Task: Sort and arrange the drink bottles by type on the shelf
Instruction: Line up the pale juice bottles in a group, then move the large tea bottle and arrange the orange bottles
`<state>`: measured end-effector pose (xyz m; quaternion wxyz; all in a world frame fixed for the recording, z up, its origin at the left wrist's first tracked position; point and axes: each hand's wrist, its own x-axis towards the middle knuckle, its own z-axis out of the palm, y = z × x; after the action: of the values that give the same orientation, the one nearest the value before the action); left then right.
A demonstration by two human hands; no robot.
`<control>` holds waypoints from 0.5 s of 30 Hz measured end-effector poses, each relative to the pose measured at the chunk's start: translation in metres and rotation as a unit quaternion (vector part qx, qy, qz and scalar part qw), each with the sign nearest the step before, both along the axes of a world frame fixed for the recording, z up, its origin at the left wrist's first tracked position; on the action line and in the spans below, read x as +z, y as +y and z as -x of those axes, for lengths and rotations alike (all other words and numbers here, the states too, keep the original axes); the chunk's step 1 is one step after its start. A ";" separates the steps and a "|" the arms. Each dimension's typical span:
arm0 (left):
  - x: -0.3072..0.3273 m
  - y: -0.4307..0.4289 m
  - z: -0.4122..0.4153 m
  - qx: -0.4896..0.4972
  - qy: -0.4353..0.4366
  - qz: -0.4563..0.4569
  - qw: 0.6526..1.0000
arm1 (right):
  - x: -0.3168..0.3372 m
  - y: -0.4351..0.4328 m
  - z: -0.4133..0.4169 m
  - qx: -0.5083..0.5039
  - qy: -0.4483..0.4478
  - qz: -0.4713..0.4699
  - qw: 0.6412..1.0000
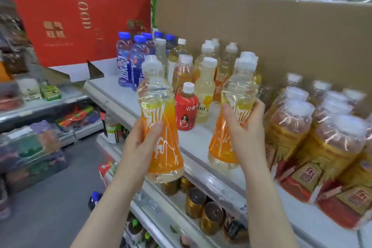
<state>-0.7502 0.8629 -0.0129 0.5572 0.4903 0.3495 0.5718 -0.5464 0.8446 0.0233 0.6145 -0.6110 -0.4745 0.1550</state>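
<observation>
Left hand is gripping the left orange bottle round its narrow waist, thumb lying across the label front and fingers curling behind. The bottle is hanging upright in the air, with its base just off the front edge of the top shelf. Right hand is wrapping round the right orange bottle at mid-height, thumb on the near side, fingers curling round the far side. This bottle is standing upright over the shelf near the front edge; cannot tell if its base is touching. Both bottles are looking alike: clear ribbed plastic, pale yellow liquid, pinched waist, orange sleeve with white lettering, white cap. Gold cans are sitting on the lower shelf under the front edge. Further in, between the two held bottles, a small red bottle with a white cap is standing, and a pale yellow bottle is just beside it on the right. Shrink-wrapped packs are filling the shelf's right end. More white-capped bottles are crowding toward the back edge against a cardboard sheet. Blue bottles are grouping at the back left corner. A red bag is standing beyond them.
</observation>
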 end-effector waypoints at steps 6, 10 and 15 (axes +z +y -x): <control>0.016 0.069 0.013 -0.076 0.017 -0.009 0.997 | 0.001 0.046 0.002 -0.091 -0.015 -0.002 0.996; 0.021 0.099 0.025 -0.116 0.022 -0.025 0.993 | -0.002 0.076 0.008 -0.120 -0.014 -0.006 0.993; 0.017 0.122 0.038 -0.172 0.030 -0.019 0.984 | 0.014 0.081 0.011 -0.165 -0.063 0.044 0.983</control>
<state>-0.7883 0.9847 0.0045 0.6271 0.5705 0.2652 0.4593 -0.5571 0.9258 0.0370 0.5733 -0.7156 -0.3977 0.0332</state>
